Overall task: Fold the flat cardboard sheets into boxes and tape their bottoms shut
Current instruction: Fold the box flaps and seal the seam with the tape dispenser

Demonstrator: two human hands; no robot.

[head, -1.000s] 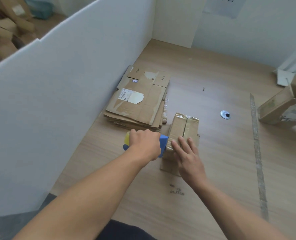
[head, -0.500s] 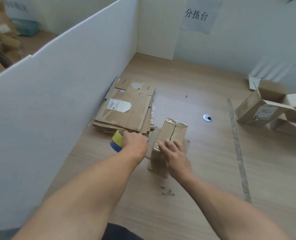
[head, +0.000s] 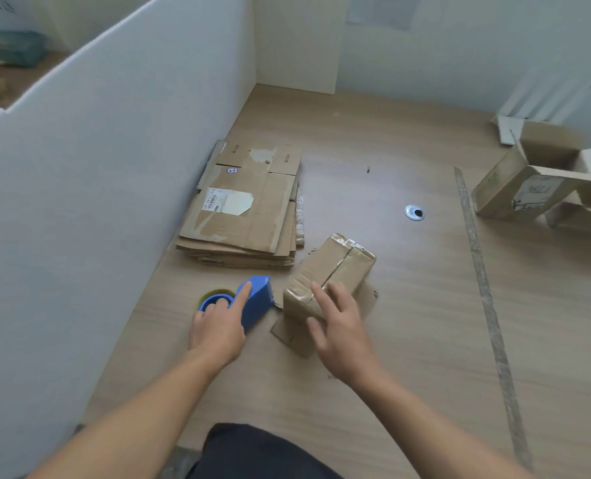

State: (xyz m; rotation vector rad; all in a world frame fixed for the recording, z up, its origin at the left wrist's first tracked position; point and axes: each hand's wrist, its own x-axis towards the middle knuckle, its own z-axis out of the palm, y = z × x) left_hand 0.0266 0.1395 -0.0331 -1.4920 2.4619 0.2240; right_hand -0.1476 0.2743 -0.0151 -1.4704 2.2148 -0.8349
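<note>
- the left hand [head: 218, 331] holds the blue tape dispenser [head: 257, 299], which sits low on the table [head: 408, 357]; the index finger lies straight along its top and the other fingers curl over the roll.
- the right hand [head: 342, 330] is wide and relaxed, holding nothing; its spread fingertips [head: 316, 288] touch the near end of the small box [head: 332, 264].
- the box stands bottom-up just beside the stack of flat sheets [head: 245, 216], tilted, with its loose flaps splayed under it; glossy tape runs over the centre seam.
- whether the tape is cut free from the dispenser cannot be told. if it is not, drawing the dispenser away would likely drag or topple the light box.
- the tape at the near end looks wrinkled. left unpressed, it could lift and let the bottom flaps spring open.
- the box rests unevenly on its flaps, so a push from the open right hand could slide or tip it towards the stack.
- the dispenser's cutting edge faces the box and lies near the right fingers; a hasty move risks a nick.
</note>
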